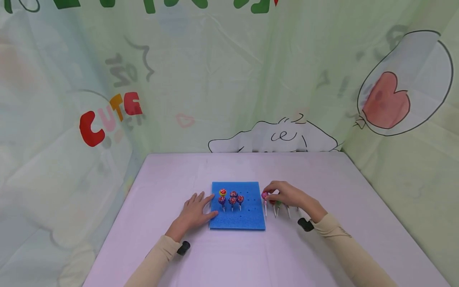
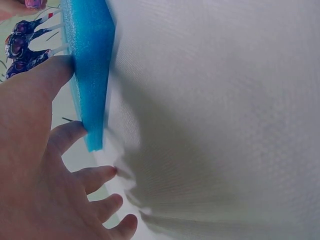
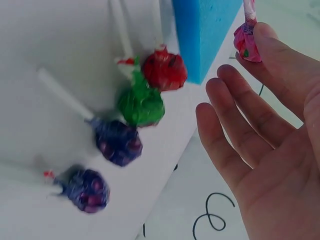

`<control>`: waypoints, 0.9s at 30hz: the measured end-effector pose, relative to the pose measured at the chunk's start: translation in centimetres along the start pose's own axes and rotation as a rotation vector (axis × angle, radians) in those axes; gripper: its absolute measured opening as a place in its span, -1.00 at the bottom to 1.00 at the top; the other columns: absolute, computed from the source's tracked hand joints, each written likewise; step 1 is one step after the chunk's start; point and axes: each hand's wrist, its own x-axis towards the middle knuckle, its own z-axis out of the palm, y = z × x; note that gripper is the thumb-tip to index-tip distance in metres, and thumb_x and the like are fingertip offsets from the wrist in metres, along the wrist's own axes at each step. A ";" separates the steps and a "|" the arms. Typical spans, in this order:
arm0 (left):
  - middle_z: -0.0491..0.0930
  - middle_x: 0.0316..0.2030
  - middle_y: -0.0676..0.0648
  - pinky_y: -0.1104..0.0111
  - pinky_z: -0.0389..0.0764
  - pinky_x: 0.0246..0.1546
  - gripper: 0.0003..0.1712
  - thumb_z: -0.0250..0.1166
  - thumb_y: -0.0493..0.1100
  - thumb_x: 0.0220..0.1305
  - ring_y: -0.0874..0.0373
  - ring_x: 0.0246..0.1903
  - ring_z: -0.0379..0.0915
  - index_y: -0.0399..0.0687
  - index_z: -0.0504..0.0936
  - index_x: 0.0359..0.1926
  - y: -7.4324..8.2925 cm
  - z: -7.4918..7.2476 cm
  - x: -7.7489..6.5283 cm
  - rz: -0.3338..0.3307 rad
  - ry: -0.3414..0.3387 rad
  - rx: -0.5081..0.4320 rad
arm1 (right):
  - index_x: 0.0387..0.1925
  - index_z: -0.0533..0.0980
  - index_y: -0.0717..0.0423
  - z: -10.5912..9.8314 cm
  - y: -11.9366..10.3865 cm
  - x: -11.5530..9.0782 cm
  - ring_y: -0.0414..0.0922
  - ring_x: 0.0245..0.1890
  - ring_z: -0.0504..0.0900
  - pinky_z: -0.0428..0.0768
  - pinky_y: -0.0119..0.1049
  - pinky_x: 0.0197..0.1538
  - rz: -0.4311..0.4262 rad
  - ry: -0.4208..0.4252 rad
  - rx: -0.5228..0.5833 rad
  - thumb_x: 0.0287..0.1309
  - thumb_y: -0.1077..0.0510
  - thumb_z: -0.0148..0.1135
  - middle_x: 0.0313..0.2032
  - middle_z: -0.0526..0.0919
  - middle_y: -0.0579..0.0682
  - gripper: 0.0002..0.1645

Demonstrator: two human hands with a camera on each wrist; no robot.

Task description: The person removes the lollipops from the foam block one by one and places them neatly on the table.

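Observation:
A blue foam board [image 1: 247, 220] lies on the table, with several wrapped lollipops [image 1: 232, 201] standing upright in it. One, at the back left, is a yellow and red lollipop [image 1: 222, 192]; the others look dark purple and red. My left hand [image 1: 193, 212] is spread at the board's left edge, thumb and index finger touching it. Just off the board's right side, my right hand [image 1: 288, 195] pinches a pink lollipop [image 3: 246, 44] by its wrapped head, stick hanging down. Below that hand lie a red lollipop [image 3: 166, 71], a green lollipop [image 3: 142, 106] and purple lollipops [image 3: 119, 143].
Small holes [image 1: 249, 201] dot the right part of the board. The pale table [image 1: 233, 259] has a printed curtain [image 1: 186, 95] behind it and at both sides. A black strap piece [image 1: 305, 224] sits at the right wrist.

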 end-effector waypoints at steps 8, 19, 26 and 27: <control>0.03 0.36 -0.20 -0.13 -0.07 0.23 -0.16 0.06 0.42 0.09 -0.23 0.34 -0.21 0.26 0.17 0.36 0.0 0.1 0.0 -0.003 -0.007 0.010 | -0.04 0.54 0.12 -0.9 0.9 -1.5 0.00 -0.09 0.49 0.48 0.00 -0.02 0.014 0.020 -0.005 0.14 0.05 0.22 -0.14 0.57 -0.03 -0.62; 0.04 0.36 -0.19 -0.14 -0.06 0.22 -0.16 0.07 0.42 0.09 -0.23 0.34 -0.20 0.26 0.17 0.35 0.2 0.1 0.0 -0.005 -0.003 0.008 | -0.07 0.54 0.17 -2.2 1.9 -3.5 -0.03 -0.13 0.50 0.47 0.03 -0.04 0.045 0.035 -0.024 0.15 0.11 0.20 -0.15 0.58 0.02 -0.67; 0.02 0.36 -0.19 -0.14 -0.09 0.23 -0.15 0.06 0.43 0.09 -0.23 0.34 -0.22 0.27 0.16 0.36 0.1 0.2 0.1 -0.011 -0.009 0.010 | -0.05 0.53 0.17 -3.1 3.0 -4.6 -0.02 -0.12 0.50 0.50 -0.05 -0.05 0.129 0.033 -0.005 0.15 0.11 0.21 -0.14 0.58 0.03 -0.66; 0.02 0.36 -0.19 -0.14 -0.09 0.23 -0.15 0.06 0.43 0.09 -0.23 0.34 -0.22 0.27 0.16 0.36 0.1 0.2 0.2 -0.010 -0.009 0.012 | -0.06 0.54 0.17 -3.1 3.2 -4.7 -0.03 -0.13 0.50 0.50 -0.06 -0.06 0.134 0.033 0.000 0.15 0.12 0.21 -0.16 0.58 0.03 -0.66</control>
